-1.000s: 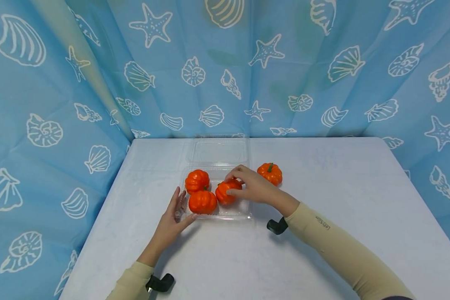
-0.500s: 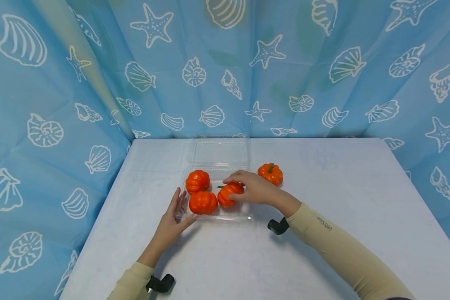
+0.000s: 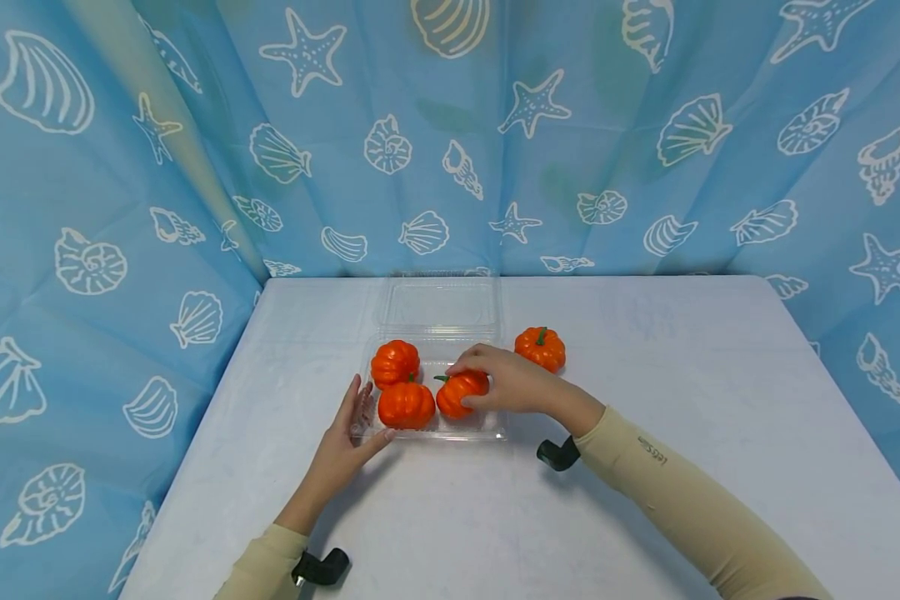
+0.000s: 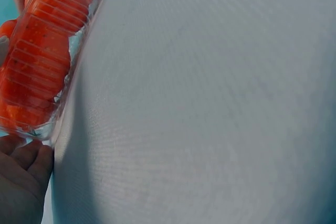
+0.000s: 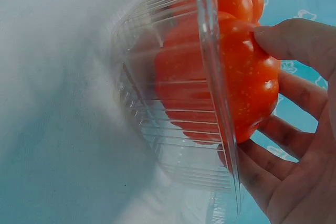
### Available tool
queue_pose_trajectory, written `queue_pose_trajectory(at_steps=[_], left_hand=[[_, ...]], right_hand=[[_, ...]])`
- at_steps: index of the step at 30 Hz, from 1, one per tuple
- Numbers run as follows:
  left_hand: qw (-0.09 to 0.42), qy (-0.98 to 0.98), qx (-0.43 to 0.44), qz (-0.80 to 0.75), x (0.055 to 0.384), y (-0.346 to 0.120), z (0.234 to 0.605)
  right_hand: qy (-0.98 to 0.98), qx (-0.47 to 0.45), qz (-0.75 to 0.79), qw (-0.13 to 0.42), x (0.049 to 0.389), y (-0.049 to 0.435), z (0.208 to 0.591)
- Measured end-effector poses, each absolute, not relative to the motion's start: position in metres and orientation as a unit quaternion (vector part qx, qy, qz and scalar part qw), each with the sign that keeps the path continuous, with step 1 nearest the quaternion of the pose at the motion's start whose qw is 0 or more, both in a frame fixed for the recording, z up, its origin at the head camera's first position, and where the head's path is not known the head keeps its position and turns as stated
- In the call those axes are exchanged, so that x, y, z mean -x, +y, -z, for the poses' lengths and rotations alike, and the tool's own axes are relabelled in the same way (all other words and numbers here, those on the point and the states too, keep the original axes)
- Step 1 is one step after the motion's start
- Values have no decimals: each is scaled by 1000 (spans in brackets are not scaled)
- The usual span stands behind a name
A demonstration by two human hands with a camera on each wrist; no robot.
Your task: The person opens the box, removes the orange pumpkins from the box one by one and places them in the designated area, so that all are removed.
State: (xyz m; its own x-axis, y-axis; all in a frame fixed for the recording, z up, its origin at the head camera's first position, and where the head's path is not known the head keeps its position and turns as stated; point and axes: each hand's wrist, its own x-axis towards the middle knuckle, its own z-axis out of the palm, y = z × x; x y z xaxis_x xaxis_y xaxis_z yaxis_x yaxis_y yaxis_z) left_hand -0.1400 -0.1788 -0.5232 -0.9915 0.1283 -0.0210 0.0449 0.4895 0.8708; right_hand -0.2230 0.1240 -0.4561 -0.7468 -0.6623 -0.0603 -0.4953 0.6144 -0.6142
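Note:
A clear plastic clamshell container [image 3: 487, 435] lies on the table with its lid folded back. Two small orange pumpkins [image 3: 407, 406] sit in its left half. In the right half, my right hand [image 3: 512, 382] grips another small pumpkin [image 3: 456, 398], its green stem pointing left. The right wrist view shows the thumb on one side of that pumpkin [image 5: 247, 77] and fingers round the other, low by the container's rim. My left hand [image 3: 345, 450] rests at the front left corner of the container, fingers extended along the side wall, thumb at the front rim.
One more orange pumpkin [image 3: 540, 348] stands on the white table [image 3: 645, 367] just right of the container. The transparent lid [image 3: 438, 304] lies toward the back edge. A blue shell-patterned curtain [image 3: 450, 133] hangs behind and along the left side.
The right hand has lowered slightly toward the front and right with its pumpkin, turning it so the stem now points left. The left hand and the other pumpkins have stayed put.

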Motion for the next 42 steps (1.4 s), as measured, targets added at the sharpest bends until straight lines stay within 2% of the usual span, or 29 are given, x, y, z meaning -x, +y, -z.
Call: queue_pose_trajectory(at_steps=[22, 42], left_hand=[[39, 862, -51, -503, 139, -179, 523], [47, 863, -46, -501, 140, -179, 523]], right_hand=[[883, 343, 291, 135, 214, 126, 451], [871, 302, 385, 49, 213, 156, 460]])
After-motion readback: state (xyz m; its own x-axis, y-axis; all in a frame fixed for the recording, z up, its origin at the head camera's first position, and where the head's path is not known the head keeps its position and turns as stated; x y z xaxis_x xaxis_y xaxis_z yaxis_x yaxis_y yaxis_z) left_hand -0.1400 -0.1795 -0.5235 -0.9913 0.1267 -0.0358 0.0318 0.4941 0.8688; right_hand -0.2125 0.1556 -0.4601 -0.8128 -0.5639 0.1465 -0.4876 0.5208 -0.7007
